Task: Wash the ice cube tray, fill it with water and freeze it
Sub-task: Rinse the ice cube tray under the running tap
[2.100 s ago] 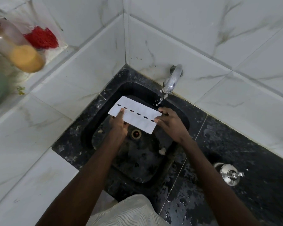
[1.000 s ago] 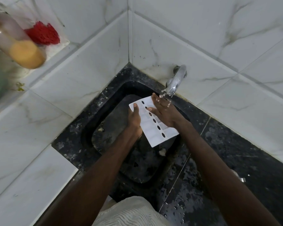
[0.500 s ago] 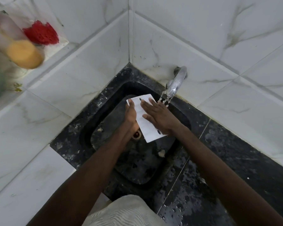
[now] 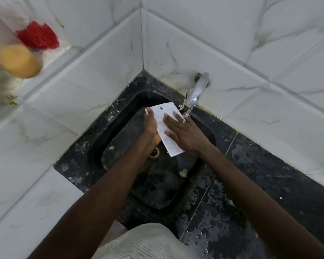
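Note:
The white ice cube tray is held over the black sink, one end pointing up toward the wall corner. My left hand grips its left long edge from below. My right hand lies flat on the tray's upper face with fingers spread, covering most of its row of dark holes. Water runs from the chrome tap and falls just past the tray's right edge onto my right fingers.
The sink drain lies below the tray, with a small scrap on the sink floor. Wet black counter spreads to the right. On the white ledge at upper left stand a blurred bottle with yellow liquid and a red scrubber.
The tray has turned from lying crosswise to pointing lengthwise toward the corner. My right hand has slid from the tray's end onto its top face and moves along it under the running water.

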Action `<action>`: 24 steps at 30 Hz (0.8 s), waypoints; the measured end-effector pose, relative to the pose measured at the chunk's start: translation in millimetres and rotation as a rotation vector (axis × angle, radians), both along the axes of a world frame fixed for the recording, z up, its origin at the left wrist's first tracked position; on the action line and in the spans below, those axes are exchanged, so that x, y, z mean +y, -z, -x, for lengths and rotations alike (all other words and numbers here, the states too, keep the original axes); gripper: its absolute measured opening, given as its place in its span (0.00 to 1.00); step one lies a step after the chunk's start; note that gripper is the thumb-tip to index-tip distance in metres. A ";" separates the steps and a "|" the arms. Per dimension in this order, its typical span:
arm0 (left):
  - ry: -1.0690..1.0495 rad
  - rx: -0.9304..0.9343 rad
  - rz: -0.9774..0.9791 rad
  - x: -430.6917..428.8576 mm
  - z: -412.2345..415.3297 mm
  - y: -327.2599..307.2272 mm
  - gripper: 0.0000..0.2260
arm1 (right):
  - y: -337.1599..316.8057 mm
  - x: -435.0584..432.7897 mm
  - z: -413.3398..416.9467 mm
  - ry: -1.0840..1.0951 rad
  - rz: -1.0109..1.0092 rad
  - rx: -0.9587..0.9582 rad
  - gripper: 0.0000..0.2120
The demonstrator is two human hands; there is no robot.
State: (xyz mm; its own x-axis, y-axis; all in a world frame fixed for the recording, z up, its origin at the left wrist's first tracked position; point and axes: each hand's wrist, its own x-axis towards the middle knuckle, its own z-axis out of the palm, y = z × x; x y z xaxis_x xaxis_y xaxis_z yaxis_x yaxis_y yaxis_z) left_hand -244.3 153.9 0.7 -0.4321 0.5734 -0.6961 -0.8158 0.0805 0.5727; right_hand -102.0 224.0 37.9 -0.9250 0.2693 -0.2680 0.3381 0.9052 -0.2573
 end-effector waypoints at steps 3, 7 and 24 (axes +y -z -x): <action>-0.031 -0.028 0.016 -1.0 -3.6 1.4 0.31 | 2.9 -2.5 -17.4 0.013 0.012 -0.023 0.31; 0.050 -0.092 -0.094 3.1 -40.7 -0.1 0.34 | 3.4 10.2 -4.3 0.131 -0.005 -0.059 0.33; -0.108 -0.138 -0.057 17.9 -58.2 -5.1 0.31 | -3.5 9.7 -17.2 0.145 0.026 -0.100 0.33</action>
